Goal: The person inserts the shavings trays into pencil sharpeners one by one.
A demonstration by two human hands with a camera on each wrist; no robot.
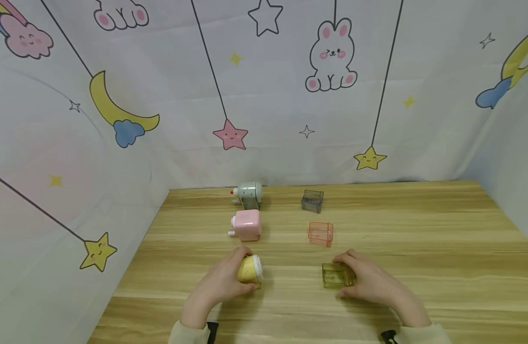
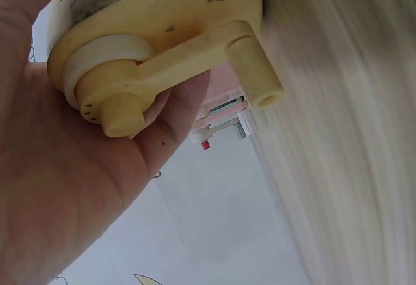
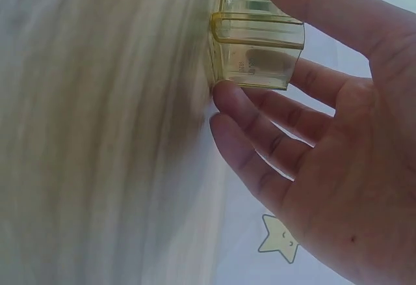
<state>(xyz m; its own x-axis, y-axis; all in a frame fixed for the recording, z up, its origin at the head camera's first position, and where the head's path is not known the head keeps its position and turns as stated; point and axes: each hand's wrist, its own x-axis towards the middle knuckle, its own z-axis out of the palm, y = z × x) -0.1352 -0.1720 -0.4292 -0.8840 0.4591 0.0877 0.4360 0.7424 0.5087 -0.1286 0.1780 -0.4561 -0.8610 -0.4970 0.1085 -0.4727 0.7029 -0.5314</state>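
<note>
Toward the left edge of the worktop (image 1: pixel 440 239), a yellow cranked sharpener (image 1: pixel 248 270) sits gripped between the left hand's (image 1: pixel 223 281) thumb and curled fingers; the right hand (image 1: pixel 369 280) pinches a smaller clear yellow box (image 1: pixel 332 276) by its right end, palms facing inward.

No text legible: sharpener (image 2: pixel 188 18) (12 o'clock, left-wrist view) and box (image 3: pixel 270 70) (1 o'clock, right-wrist view) bear unreadable marks (image 3: pixel 247 68).

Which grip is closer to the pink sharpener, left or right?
Left. The left grip is just in front of the pink sharpener, holding the yellow sharpener; the right grip is farther off to the right, holding the clear yellow box.
</note>
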